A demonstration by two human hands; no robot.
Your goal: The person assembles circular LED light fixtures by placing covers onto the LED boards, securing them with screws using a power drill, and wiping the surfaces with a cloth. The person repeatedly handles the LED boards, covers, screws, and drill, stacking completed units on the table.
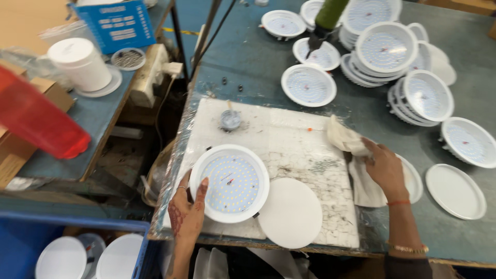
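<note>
From the head camera, the left hand (187,213) grips the rim of a round white lamp (229,183), fingers clasped on its left edge; the lamp lies face up on a white board (289,139) near the bench's (258,57) front edge. A plain white disc (290,213) lies just beside it. The right hand (385,168) clutches a pale cloth (345,138) at the board's right edge. More lamps (385,47) are stacked toward the far right corner
</note>
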